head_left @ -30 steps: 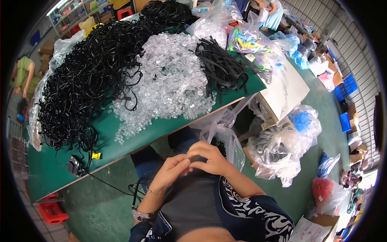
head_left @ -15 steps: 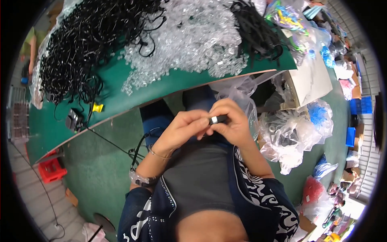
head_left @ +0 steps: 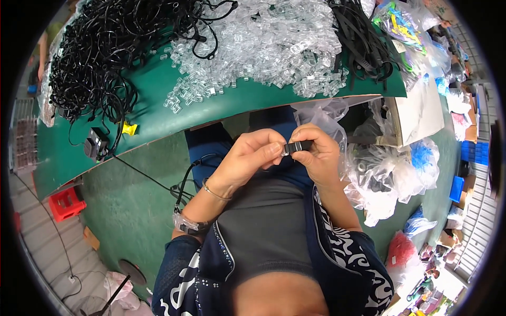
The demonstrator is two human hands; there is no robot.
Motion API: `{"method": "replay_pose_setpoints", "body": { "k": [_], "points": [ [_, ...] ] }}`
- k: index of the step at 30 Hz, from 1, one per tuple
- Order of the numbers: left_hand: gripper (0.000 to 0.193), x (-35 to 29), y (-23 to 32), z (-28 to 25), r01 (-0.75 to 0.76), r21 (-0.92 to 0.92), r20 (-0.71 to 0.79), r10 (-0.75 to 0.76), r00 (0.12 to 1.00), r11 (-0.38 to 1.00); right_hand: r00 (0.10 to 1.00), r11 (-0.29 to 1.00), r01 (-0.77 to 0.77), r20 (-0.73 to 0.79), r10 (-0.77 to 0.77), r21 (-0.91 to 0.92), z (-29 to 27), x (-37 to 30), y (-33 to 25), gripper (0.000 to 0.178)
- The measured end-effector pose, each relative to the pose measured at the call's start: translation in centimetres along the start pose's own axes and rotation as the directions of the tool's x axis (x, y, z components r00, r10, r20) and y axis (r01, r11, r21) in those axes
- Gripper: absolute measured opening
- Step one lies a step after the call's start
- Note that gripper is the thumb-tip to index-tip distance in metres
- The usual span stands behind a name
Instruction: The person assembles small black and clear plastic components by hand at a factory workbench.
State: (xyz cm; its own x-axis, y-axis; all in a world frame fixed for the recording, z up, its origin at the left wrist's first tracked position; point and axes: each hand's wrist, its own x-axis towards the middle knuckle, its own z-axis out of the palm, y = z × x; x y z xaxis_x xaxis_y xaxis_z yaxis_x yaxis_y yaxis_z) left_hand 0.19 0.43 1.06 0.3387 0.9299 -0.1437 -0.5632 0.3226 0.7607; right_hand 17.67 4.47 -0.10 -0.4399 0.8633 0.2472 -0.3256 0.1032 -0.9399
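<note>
My left hand [head_left: 254,152] pinches a small clear plastic buckle [head_left: 286,151] between thumb and fingertips, with only its edge showing. My right hand [head_left: 319,152] is closed on a short black strap [head_left: 300,147], thumb below and fingers above. The strap's end meets the clear piece; whether it is threaded through cannot be made out. Both hands are held together over my lap, just off the table's near edge. Beyond them on the table lies a heap of similar clear plastic buckles [head_left: 263,47], with a bundle of black straps [head_left: 366,45] to its right.
A tangled pile of black cords [head_left: 100,58] covers the left of the green table [head_left: 158,118]. Near its front lie a small black device [head_left: 96,143] and a yellow piece [head_left: 129,128]. Plastic bags [head_left: 382,174] stand at right, a red stool [head_left: 67,204] at left.
My hands have moved slightly right and drawn a little apart, so more of the black strap and the clear edge shows between them. The whole view has shifted slightly.
</note>
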Motion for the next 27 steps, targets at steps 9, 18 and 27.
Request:
{"method": "replay_pose_setpoints", "body": {
  "k": [9,18,27],
  "points": [
    [0.012,0.4,-0.6,-1.0,-0.069,-0.402,-0.067,0.046,0.997,0.913,1.000,0.987,0.016,-0.010,-0.018,-0.157,0.1,0.8,-0.1,0.029],
    [0.016,-0.8,2.3,-0.5,-0.508,-0.343,-0.239,0.450,0.861,0.790,0.941,0.837,-0.216,0.123,0.316,-0.503,-0.9,0.1,0.9,0.028],
    [0.017,0.2,1.6,-2.7,-0.192,-0.076,-0.254,0.167,0.953,0.979,0.939,0.599,0.276,0.344,-0.001,-0.752,0.0,0.8,-4.5,0.028]
  ]
}}
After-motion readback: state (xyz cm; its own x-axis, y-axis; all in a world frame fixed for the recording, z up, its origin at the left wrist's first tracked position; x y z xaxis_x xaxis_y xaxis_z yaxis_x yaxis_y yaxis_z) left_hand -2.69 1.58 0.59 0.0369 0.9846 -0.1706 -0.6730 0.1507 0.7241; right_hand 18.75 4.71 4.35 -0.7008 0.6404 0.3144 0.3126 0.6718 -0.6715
